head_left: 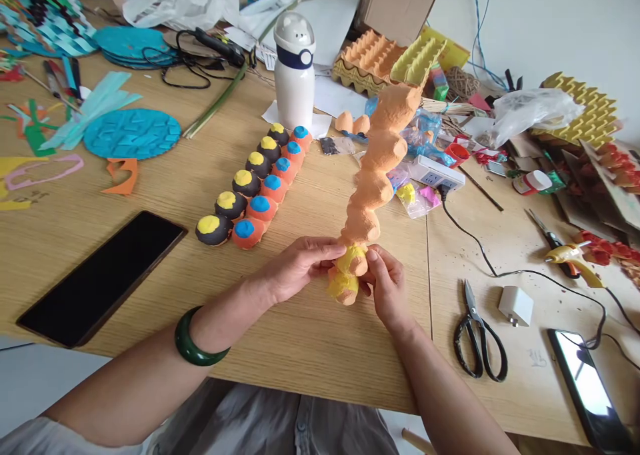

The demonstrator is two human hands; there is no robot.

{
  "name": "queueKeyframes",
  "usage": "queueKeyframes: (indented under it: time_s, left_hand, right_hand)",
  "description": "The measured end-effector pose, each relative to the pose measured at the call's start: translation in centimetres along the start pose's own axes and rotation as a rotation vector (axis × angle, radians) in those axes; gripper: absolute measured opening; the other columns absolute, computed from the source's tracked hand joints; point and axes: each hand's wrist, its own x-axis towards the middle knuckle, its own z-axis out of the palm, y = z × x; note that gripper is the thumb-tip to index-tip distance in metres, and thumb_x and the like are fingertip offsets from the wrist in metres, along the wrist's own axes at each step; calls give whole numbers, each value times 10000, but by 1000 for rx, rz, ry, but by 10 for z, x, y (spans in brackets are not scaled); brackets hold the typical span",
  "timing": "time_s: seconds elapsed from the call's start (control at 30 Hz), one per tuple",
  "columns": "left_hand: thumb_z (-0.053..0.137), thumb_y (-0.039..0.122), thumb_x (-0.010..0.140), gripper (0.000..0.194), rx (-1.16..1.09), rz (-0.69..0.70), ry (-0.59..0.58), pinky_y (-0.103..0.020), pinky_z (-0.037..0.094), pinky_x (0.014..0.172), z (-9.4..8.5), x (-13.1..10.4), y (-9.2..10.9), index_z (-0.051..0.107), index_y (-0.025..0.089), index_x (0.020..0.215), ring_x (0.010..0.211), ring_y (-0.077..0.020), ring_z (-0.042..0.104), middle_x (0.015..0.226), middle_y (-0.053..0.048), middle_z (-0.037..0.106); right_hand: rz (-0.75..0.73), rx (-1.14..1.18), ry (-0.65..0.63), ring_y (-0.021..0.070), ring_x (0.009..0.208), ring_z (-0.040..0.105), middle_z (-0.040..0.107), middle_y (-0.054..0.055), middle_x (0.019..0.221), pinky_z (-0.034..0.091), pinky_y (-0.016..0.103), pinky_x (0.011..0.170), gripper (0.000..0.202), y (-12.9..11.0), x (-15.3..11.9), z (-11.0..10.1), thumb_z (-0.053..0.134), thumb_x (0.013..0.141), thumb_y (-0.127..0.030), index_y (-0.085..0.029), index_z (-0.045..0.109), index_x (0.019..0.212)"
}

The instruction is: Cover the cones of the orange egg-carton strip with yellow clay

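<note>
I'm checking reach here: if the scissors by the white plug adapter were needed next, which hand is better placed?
Right, I'd judge. The right hand is nearer the scissors, which lie on its side; the left hand would have to reach across. Both hands hold the orange strip, though.

Free gap on table btwn painted row & orange strip; bottle blocks far end, scissors block R side.

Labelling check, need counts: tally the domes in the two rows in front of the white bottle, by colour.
Black domes with yellow tops: 6
Orange domes with blue tops: 6
Total: 12
</note>
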Motion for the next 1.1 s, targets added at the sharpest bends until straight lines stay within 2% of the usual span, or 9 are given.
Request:
queueKeyframes:
  time_s: [0.17,0.3,0.4,0.63,0.7,0.8,0.9,1.1]
  left_hand:
    - [855,514,736,364,-52,-15,25,-295,484,749,3,0,2,799,174,851,829,-204,647,847,-58,748]
    - [888,447,682,329,-50,-39,68,-266,459,683,5,1,2,756,166,790,751,-165,610,778,-23,701]
    - [877,427,669,320,-58,-42,105,-265,461,667,6,0,2,725,163,766,730,-160,604,756,-12,679]
    - [865,495,697,374,4,-25,117,-269,476,656,8,-2,1,750,157,809,741,-173,628,792,-31,707]
    - [878,519,704,386,-6,5,104,-260,466,658,8,-1,1,754,161,779,730,-163,620,776,-28,708]
    - [856,573,744,418,-77,44,14,-264,483,725,6,1,0,794,169,828,782,-175,642,812,-49,747]
    - [830,576,784,417,-102,65,-57,-275,493,772,4,1,0,822,165,856,802,-182,650,835,-67,770]
    - [892,492,760,332,53,138,-18,-276,474,767,4,-1,1,831,167,784,792,-162,625,795,-44,764]
  right_hand:
    - [-8,-22,-3,83,500,320,395,-61,594,277,232,441,534,0,-1,1,681,881,-704,-211,552,721]
    - [-76,-88,-24,87,523,351,471,-43,633,295,238,455,482,2,-2,0,684,906,-660,-199,626,780]
    - [-99,-108,-34,85,528,353,474,-42,639,302,237,461,469,4,-2,-1,690,913,-642,-196,634,777]
    - [-17,-15,-32,79,498,338,437,-58,590,281,232,446,493,2,-1,2,705,881,-666,-196,616,765]
    - [23,58,-26,76,481,302,377,-71,561,263,226,431,499,0,0,3,716,871,-655,-209,559,710]
    - [93,175,-15,72,467,234,281,-86,538,247,219,419,509,-2,1,3,701,885,-608,-228,455,652]
    - [124,219,-19,73,468,194,247,-88,539,243,217,413,485,-4,3,2,665,910,-566,-234,429,647]
    - [141,235,-28,69,468,175,233,-92,535,226,210,413,480,-5,3,4,658,907,-555,-233,422,640]
